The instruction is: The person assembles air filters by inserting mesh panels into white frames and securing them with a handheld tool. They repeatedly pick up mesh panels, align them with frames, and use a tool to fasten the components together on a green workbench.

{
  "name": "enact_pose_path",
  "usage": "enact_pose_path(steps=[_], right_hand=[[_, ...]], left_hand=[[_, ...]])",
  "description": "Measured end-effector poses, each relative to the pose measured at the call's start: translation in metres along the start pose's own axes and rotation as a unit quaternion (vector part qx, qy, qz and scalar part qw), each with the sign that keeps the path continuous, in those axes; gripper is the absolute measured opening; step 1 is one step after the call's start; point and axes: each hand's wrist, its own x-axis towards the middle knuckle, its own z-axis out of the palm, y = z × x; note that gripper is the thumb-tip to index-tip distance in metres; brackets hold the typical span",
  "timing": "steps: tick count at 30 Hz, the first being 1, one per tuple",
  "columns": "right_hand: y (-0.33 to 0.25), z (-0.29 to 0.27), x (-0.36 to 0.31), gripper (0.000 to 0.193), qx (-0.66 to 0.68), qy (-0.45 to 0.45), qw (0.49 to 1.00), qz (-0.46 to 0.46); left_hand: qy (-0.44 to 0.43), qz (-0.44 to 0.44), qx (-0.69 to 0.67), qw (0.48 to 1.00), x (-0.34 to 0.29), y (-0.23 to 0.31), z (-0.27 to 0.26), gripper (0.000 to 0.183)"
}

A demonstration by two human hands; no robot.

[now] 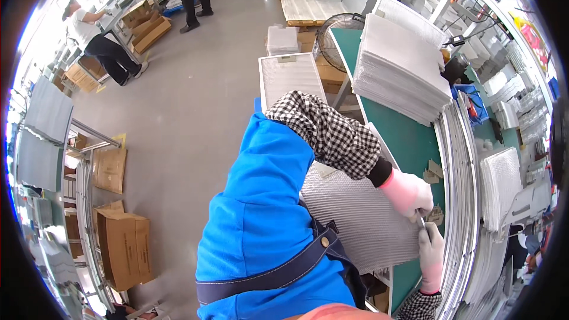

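My left hand (408, 194), in a white and pink glove below a checked oversleeve, reaches across the silvery ribbed mesh sheet (355, 219). Its fingers are closed on one end of a small, thin silver-coloured metal piece (421, 220). From the lower right comes my right hand (432, 255), gloved the same way, its fingers pinched at that piece's other end. Both hands meet over the sheet's right edge, above the green tabletop (409, 142). Small beige-grey pieces (434, 172) lie on the table just beyond my left hand. The fingers partly hide the metal piece.
A tall stack of white-framed mesh panels (403, 65) stands at the table's far end. Long white metal strips (459, 201) run along its right side. Behind are a black fan (341, 29) and a leaning panel (290, 77). Cardboard boxes (121, 249) and two people stand left.
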Motion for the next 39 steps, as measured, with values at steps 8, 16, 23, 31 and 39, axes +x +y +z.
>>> enact_pose_path(steps=[8,16,23,31,39], right_hand=[[0.013,-0.003,0.003,0.016,-0.06,-0.063,0.995,-0.055],[0.036,-0.021,-0.024,0.023,-0.102,-0.07,0.992,0.016],[0.078,-0.019,-0.036,0.025,-0.1,-0.029,0.994,0.019],[0.097,-0.009,-0.056,0.031,0.1,0.0,0.991,0.087],[0.144,-0.002,-0.063,0.031,-0.019,0.031,0.998,0.06]], left_hand=[[-0.128,-0.052,-0.139,0.981,0.0,-0.007,-0.018,0.033],[-0.057,0.027,-0.047,0.997,-0.002,-0.016,0.002,0.034],[0.009,0.119,0.097,0.988,0.053,0.005,0.063,0.039],[0.049,0.136,0.089,0.985,0.053,-0.016,0.075,0.036],[0.011,0.089,0.153,0.984,0.059,0.003,0.082,0.033]])
